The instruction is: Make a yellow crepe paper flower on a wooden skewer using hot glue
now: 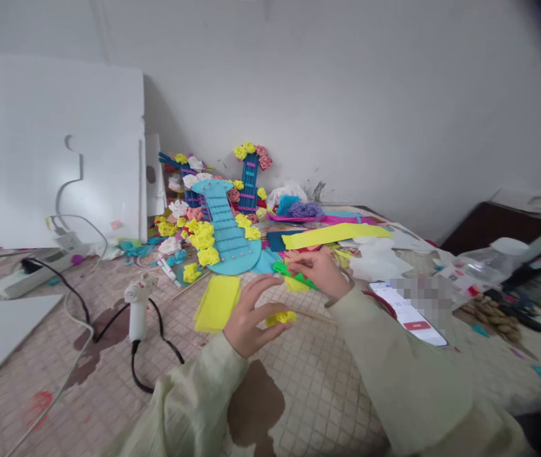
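My left hand (250, 315) pinches a small yellow paper flower (280, 317) on a thin wooden stick (315, 315), just above the patterned mat. My right hand (320, 273) is farther back, fingers closed on a green paper piece (286, 270) near a yellow scrap. Both arms wear pale sleeves. A stack of yellow paper squares (218, 303) lies just left of my left hand. Behind it stands a blue guitar-shaped craft (226, 233) edged with yellow paper flowers.
A white glue gun (138, 306) stands at left with its black cord, beside a power strip (32, 271) and white foam boards (56, 152). A phone (406, 311) lies at right. Coloured paper strips, a second blue flowered craft (250, 178) and a plastic container (496, 254) crowd the back.
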A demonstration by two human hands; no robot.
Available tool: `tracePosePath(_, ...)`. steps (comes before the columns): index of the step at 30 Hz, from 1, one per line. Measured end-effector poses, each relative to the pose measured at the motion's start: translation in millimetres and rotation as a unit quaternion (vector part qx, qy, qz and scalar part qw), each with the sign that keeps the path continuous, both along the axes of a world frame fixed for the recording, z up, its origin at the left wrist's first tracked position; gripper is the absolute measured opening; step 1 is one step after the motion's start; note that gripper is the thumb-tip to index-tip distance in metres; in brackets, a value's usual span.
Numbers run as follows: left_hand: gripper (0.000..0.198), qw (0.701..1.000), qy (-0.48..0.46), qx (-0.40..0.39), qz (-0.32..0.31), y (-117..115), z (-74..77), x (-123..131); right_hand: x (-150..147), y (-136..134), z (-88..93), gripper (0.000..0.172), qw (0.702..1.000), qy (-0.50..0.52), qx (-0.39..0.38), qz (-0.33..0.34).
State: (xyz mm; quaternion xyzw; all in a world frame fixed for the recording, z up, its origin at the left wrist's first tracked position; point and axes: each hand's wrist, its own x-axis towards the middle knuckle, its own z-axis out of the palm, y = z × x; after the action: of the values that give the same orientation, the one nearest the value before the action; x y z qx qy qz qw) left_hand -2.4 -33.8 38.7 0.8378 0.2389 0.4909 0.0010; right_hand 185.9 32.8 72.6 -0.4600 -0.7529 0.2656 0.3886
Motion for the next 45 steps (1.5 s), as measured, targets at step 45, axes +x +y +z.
tracePosePath(45,0.029,0.919,0.049,-0.362,0.149,14.6,-32.0,2.4,47.3,29.1,-38.8,0.032,0.972,0.188,-0.038,-0.138)
